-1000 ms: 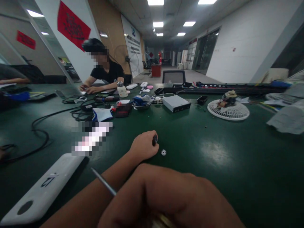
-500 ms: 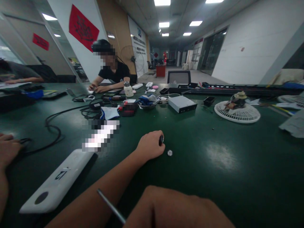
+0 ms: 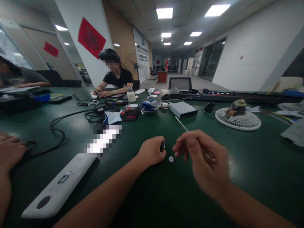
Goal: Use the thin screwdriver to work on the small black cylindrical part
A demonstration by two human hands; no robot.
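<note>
While left hand [image 3: 150, 152] clamps small dark cylinder [image 3: 162, 146], right hand [image 3: 201, 161] curls around thin metal rod [image 3: 181, 123]; white disc [image 3: 171, 159] between, next calling for careful pickup

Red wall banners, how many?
2: a banner on the white wall, and a banner on the far-left beige wall. More may be out of view.

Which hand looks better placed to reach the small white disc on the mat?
Probably the right hand: its free fingers hang right by the disc, despite the thin metal rod it holds. The left hand is closed around a dark cylinder.
</note>
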